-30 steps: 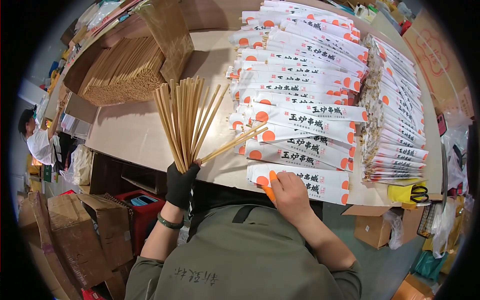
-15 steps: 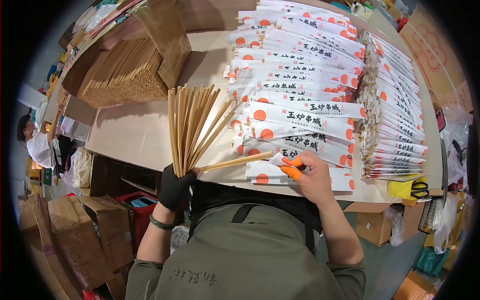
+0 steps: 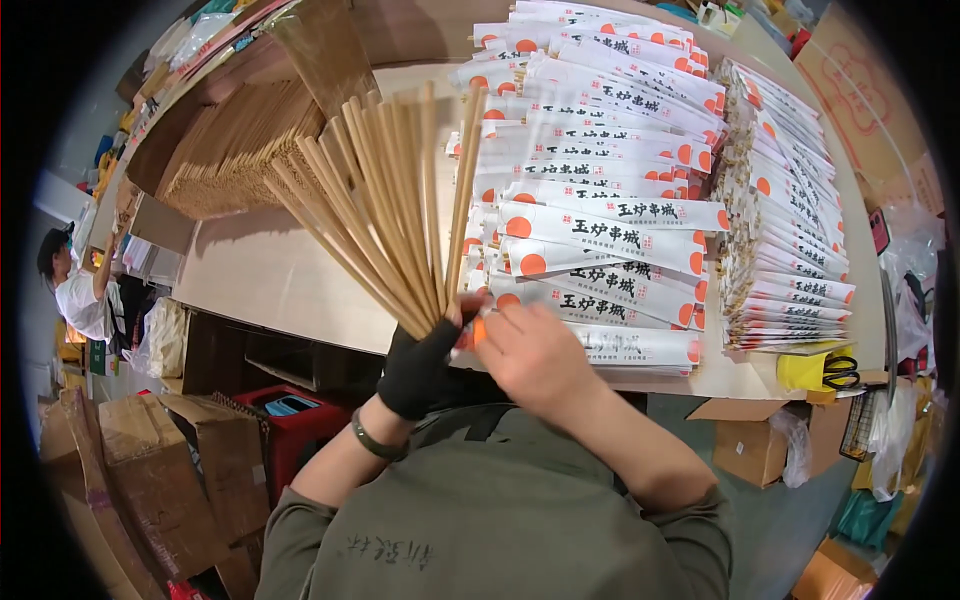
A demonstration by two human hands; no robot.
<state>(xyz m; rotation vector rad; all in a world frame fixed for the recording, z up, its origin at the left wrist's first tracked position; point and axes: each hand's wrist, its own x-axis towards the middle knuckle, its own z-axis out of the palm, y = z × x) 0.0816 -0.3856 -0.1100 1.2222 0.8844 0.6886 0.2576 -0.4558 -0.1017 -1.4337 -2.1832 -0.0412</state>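
My left hand [image 3: 418, 370], in a black fingerless glove, is closed around the lower ends of a fanned bundle of wooden chopsticks [image 3: 385, 205]. Close against it, my right hand [image 3: 535, 360] has its fingers drawn together, with orange covers on fingertips. Motion blur and the fingers hide what it pinches. Beyond my right hand lies a broad, overlapping pile of white paper chopstick sleeves [image 3: 610, 232] with orange-red dots. Chopstick ends poke out at the left side of several sleeves.
A cardboard box [image 3: 345, 50] of tightly packed chopsticks [image 3: 245, 140] stands at the far left of the table. To the right is another stack of sleeves [image 3: 790, 215], with black-handled scissors [image 3: 840, 374] near the table edge. Cartons [image 3: 150, 470] stand lower left; another person [image 3: 75, 285] is at far left.
My right hand has moved left to meet my left hand. The left hand has shifted right, and its bundle is fanned wider and leans left. The pair reaching toward the right hand no longer shows there.
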